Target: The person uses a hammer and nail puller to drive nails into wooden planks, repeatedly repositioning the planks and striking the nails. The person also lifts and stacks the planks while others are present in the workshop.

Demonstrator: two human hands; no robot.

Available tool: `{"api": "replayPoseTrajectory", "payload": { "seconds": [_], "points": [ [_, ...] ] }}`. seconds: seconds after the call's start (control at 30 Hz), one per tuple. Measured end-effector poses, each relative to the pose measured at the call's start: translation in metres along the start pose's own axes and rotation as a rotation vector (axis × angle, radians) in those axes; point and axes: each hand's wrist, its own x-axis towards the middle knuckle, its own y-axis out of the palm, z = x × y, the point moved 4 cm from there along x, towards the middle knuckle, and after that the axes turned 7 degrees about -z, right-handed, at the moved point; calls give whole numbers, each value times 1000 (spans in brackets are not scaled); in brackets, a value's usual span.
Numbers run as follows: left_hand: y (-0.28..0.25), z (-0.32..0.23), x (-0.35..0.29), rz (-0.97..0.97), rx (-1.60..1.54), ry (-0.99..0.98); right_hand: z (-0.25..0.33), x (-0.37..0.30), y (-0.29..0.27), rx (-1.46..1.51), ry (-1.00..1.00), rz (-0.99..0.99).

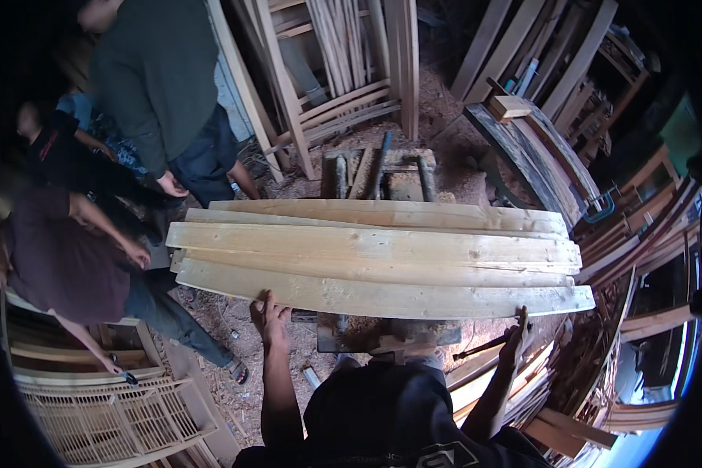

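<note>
A stack of pale wooden planks (343, 238) lies crosswise in front of me. The nearest wooden plank (382, 298) is a long board with a bowed front edge. Toward its left end, my left hand (273, 321) grips that edge, a fingertip showing against the wood. My right hand (516, 334) is closed on the same edge near the right end, its other fingers partly hidden. Under the stack stands a woodworking machine or bench (398, 175) with metal bars, mostly covered by the boards.
Several people stand at the left; one in a maroon shirt (66, 257) holds a small tool beside a slatted wooden frame (125, 417). Upright timber (343, 54) leans at the back. A workbench (530, 156) with a wood block and clamp stands right. Shavings cover the floor (234, 335).
</note>
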Motion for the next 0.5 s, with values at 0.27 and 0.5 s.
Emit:
{"api": "replayPoseTrajectory", "payload": {
  "seconds": [0.27,0.5],
  "points": [
    [6,-17,4,-37,157,47,49,-22,27,-196,-58,-60],
    [11,-22,10,-76,337,92,40,-15,27,-348,-70,-91]
  ]
}}
